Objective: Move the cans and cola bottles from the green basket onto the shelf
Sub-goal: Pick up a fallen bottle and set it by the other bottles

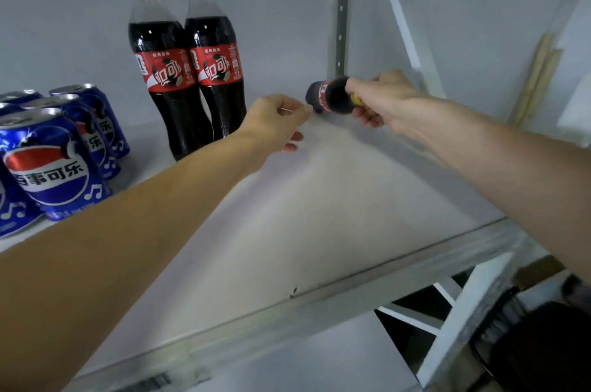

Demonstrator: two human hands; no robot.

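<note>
A person reaches both arms over a white shelf (319, 199). The right hand (380, 97) grips a cola bottle (329, 95) at its yellow-capped neck, fingers curled round it, holding the bottle on its side above the back of the shelf with its base pointing left. The left hand (276, 123) sits just beside that base, its fingers curled in loosely; whether they touch the bottle cannot be told. Upright cola bottles (188, 71) with red labels and yellow caps stand at the back left, one partly hidden behind the others. A cluster of blue cans (57, 161) stands at the shelf's left edge.
</note>
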